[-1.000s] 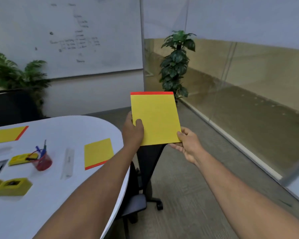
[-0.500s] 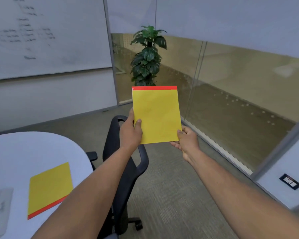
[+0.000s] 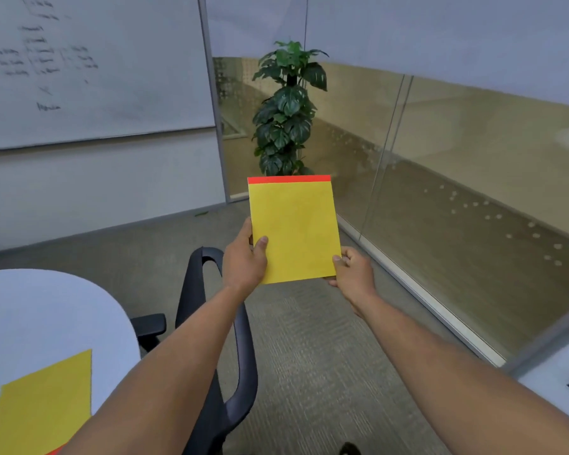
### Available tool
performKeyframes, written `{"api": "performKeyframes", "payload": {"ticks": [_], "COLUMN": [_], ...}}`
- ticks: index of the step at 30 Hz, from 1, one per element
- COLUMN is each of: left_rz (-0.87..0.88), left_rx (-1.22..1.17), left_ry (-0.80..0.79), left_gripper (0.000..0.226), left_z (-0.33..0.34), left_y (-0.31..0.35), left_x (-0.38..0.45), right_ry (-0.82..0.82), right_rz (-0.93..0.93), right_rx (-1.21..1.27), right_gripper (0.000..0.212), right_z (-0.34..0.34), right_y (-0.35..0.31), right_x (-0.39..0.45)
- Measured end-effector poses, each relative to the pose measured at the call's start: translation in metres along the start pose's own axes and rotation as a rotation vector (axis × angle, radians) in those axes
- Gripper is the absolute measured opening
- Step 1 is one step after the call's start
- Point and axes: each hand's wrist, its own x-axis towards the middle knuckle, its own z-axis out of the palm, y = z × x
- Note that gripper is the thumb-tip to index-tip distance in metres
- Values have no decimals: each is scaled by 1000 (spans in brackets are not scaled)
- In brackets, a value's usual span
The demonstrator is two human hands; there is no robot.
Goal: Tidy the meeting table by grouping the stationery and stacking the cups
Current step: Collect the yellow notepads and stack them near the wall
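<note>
Gripping a yellow notepad (image 3: pixel 293 229) with a red top strip and a blank face, the left hand (image 3: pixel 245 257) and right hand (image 3: pixel 353 272) close on its lower corners above the black chair (image 3: pixel 217 356), beside the white table (image 3: pixel 46 323) bearing a second yellow pad (image 3: pixel 43 402), while the whiteboard (image 3: pixel 92 67) scrawl is too faint to read.

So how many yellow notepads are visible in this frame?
2. One notepad is held up by the left hand and right hand; the other notepad lies on the table, partly cropped. More may be out of view.
</note>
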Motion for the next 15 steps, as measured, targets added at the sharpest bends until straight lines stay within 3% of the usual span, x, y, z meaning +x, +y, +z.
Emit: {"api": "performKeyframes", "payload": {"ticks": [8, 15], "left_rz": [-178, -222], "left_rx": [-40, -26], "left_ry": [47, 141], "left_gripper": [21, 16], "left_z": [86, 114], "left_y": [-5, -3], "left_x": [72, 128], "right_ry": [-160, -269], "right_rz": [-23, -70], "right_rx": [-134, -142], "right_gripper": [17, 14], "right_z": [-32, -24], "right_y": [33, 20], "right_x": [130, 213]}}
